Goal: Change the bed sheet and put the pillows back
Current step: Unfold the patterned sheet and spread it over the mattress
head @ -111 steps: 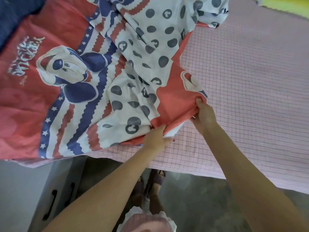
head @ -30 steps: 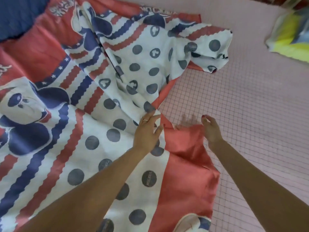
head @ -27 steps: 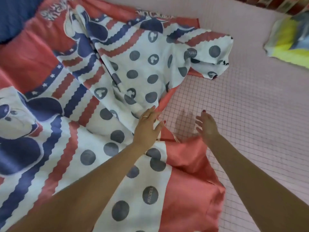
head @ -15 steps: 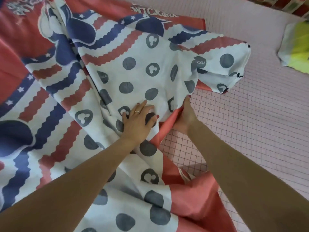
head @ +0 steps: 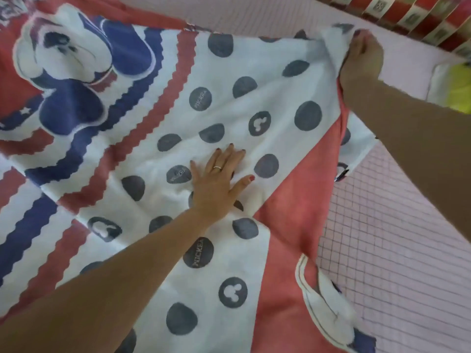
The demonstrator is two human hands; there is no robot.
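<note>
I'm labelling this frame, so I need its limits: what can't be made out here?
- Head view: pillows are not in view.
- Yellow object: cut off by the right edge, blurred.
- Printed sheet corner: hidden inside the gripping right hand.
- Pink checked sheet: mostly covered by the printed sheet.
- Left hand hides the print beneath.

Printed bed sheet [head: 254,103]: matt woven cloth, creasing softly. Pink checked under-sheet [head: 395,238]: matt cloth, lying smooth. Ring [head: 217,167]: metal, shining.

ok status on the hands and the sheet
Left hand flat on the printed sheet. Right hand grips its far corner. Pink checked mattress partly uncovered. Nothing in the way.
</note>
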